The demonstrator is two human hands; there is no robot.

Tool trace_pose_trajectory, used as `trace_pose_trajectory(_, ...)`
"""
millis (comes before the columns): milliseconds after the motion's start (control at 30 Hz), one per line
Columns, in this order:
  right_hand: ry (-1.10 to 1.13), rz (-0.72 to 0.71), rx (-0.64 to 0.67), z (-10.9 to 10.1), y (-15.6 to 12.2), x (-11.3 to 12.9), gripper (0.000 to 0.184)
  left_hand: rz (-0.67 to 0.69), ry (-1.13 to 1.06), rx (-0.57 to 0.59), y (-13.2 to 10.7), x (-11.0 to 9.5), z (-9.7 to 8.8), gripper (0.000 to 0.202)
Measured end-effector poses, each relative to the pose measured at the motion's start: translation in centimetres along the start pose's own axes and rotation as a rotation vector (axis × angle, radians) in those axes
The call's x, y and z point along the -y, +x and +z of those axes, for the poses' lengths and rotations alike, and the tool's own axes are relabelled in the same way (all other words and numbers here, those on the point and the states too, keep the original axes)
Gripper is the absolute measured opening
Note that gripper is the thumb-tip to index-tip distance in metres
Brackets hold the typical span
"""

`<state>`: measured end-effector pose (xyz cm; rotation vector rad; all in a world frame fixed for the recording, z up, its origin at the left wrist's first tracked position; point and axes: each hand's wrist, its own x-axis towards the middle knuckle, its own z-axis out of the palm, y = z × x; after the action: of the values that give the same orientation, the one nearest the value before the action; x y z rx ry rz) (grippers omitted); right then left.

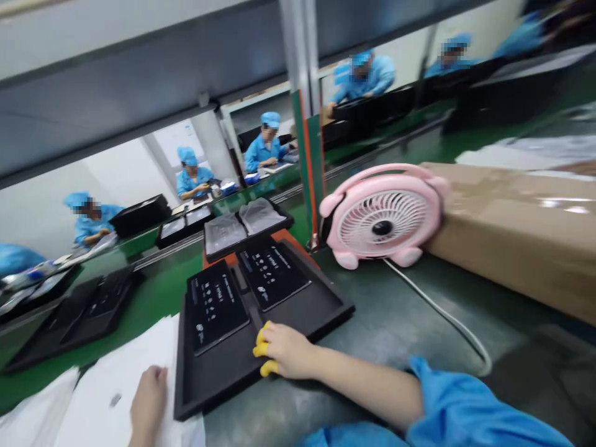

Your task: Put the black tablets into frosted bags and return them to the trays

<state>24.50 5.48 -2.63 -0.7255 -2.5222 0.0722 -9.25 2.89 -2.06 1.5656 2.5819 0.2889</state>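
Observation:
A black foam tray (298, 326) lies on the bench in front of me, tilted in view. Two dark flat panels with white printed icons sit in it, a left panel (216, 307) and a right panel (274, 273). My right hand (288, 351), with yellow finger cots on several fingers, is closed over the tray's near edge, close to the middle divider. Left of the tray, my left hand (149, 397) rests over white sheets (112, 366). Its fingers are curled in, and whatever they may hold is hidden.
Behind the tray is another tray (226, 248) with plastic-wrapped pieces. A pink fan (382, 217) with a white cord stands right of it, beside a cardboard box (512, 223). A metal post (305, 124) rises behind. More black trays (93, 307) line the green belt; people in blue work beyond.

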Motion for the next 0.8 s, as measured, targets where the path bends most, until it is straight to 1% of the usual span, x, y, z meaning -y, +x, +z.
trace_pose_trajectory(67,-0.062,-0.018,-0.048,0.7,0.3,-0.1,0.032,-0.050,-0.003,0.006,0.6,-0.1,-0.1,0.030)
trace_pose_trajectory(133,-0.100,-0.037,-0.092,1.3,0.6,0.0,0.031,-0.067,-0.024,-0.003,0.9,-0.2,-0.2,0.029)
trace_pose_trajectory(200,-0.119,-0.037,-0.125,1.6,0.7,0.1,0.031,-0.045,-0.072,0.004,1.0,-0.3,-0.3,0.026)
trace_pose_trajectory(267,-0.129,-0.033,-0.139,1.9,0.9,0.1,0.031,-0.020,-0.107,0.040,1.0,-0.4,-0.6,0.023)
trace_pose_trajectory(333,-0.138,-0.046,-0.142,2.0,1.0,-0.1,0.030,-0.016,-0.100,0.059,0.9,-0.5,-0.9,0.023)
trace_pose_trajectory(400,-0.146,-0.078,-0.149,2.1,1.0,-0.3,0.029,-0.033,-0.055,0.035,0.8,-0.8,-1.0,0.025)
trace_pose_trajectory(500,-0.151,-0.105,-0.194,2.1,0.7,-0.5,0.027,-0.087,0.002,-0.029,0.6,-0.9,-0.7,0.025)
trace_pose_trajectory(600,-0.163,-0.126,-0.218,2.0,0.4,-0.7,0.024,-0.146,-0.024,-0.087,0.7,-0.7,-0.9,0.019)
trace_pose_trajectory(667,-0.158,-0.142,-0.246,1.9,0.3,-0.7,0.022,-0.201,-0.070,-0.175,0.8,-0.5,-2.0,0.018)
trace_pose_trajectory(733,-0.124,-0.147,-0.307,1.8,0.3,-0.7,0.023,-0.253,-0.131,-0.271,0.7,-0.6,-4.0,0.020)
trace_pose_trajectory(800,-0.060,-0.156,-0.367,1.6,0.4,-0.5,0.026,-0.227,-0.212,-0.326,-0.2,-1.1,-6.1,0.023)
